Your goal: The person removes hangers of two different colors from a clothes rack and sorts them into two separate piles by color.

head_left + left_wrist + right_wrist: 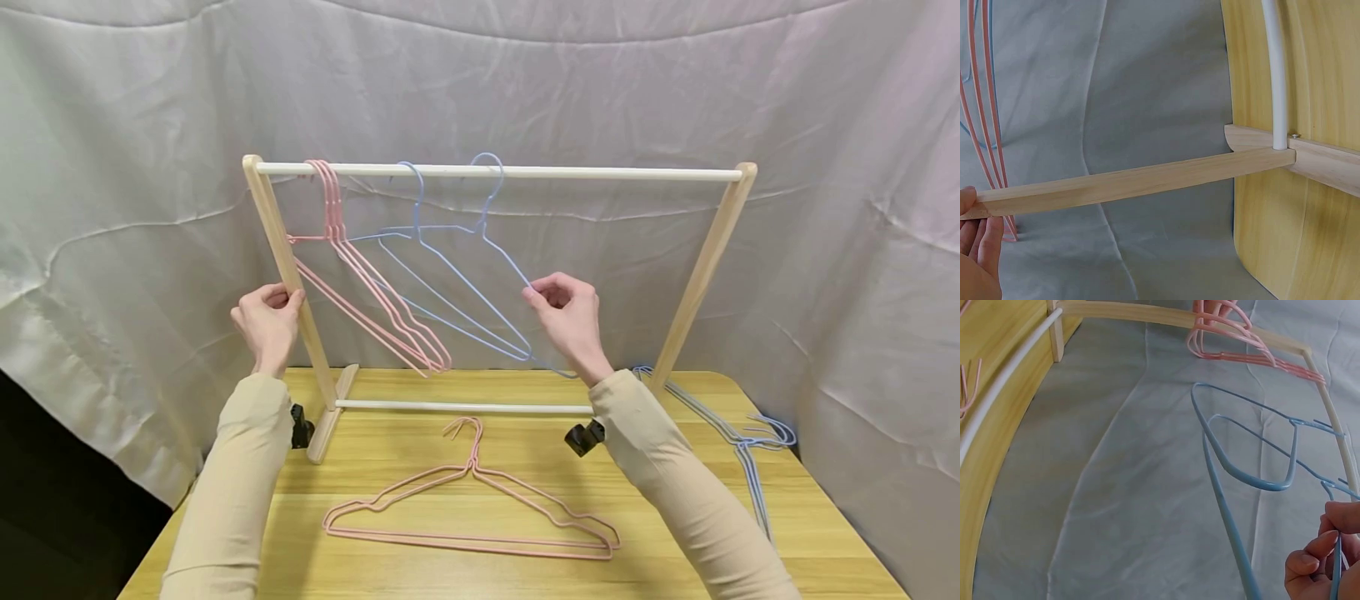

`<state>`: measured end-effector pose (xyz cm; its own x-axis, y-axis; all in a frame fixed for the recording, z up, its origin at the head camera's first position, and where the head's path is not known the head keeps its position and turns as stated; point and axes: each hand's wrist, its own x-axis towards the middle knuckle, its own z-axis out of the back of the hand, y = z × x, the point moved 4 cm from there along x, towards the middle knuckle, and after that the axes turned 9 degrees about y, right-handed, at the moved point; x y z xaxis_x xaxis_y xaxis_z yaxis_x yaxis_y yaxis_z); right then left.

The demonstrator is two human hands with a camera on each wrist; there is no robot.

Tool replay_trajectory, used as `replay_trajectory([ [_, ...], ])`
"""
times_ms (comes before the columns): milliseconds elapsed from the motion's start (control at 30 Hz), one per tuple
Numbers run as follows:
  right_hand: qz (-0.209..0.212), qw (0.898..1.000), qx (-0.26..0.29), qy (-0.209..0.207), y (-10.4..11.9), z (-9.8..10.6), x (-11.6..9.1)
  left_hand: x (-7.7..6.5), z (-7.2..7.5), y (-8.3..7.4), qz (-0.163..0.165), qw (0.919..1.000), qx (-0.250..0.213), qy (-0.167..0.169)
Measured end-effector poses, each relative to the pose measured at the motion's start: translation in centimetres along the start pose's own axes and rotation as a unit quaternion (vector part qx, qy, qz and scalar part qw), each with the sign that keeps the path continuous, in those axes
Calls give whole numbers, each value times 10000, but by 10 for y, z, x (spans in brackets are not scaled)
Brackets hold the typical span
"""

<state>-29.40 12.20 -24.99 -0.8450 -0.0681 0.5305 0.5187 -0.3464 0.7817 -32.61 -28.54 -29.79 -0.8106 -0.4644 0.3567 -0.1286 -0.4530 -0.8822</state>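
My left hand [267, 321] grips the left wooden post [283, 242] of a small clothes rack, thumb on one side and fingers on the other. With my right hand [567, 317] I pinch the sloping shoulder of a blue wire hanger [504, 254], whose hook loops over the white top rail [600, 173]. Left of it a second blue hanger [465, 279] hangs from the same rail. Several pink hangers [333, 200] hang bunched near the left post. In the right wrist view my fingertips [1341, 515] close around the blue wire.
Pink hangers [472, 475] lie stacked flat on the wooden table [420, 575] in front of the rack. More blue hangers [738, 437] lie at the right, by the right post [701, 283]. A white lower bar [465, 407] spans the rack's base. Grey cloth [600, 92] hangs behind.
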Motion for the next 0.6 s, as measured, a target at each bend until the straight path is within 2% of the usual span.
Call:
replay_trajectory([
  [300,94,9992,319,-238,0,7,1,1,0,1,58,10000,9,6],
  [600,344,9976,417,-426,2,11,-1,0,0,0,64,10000,15,21],
])
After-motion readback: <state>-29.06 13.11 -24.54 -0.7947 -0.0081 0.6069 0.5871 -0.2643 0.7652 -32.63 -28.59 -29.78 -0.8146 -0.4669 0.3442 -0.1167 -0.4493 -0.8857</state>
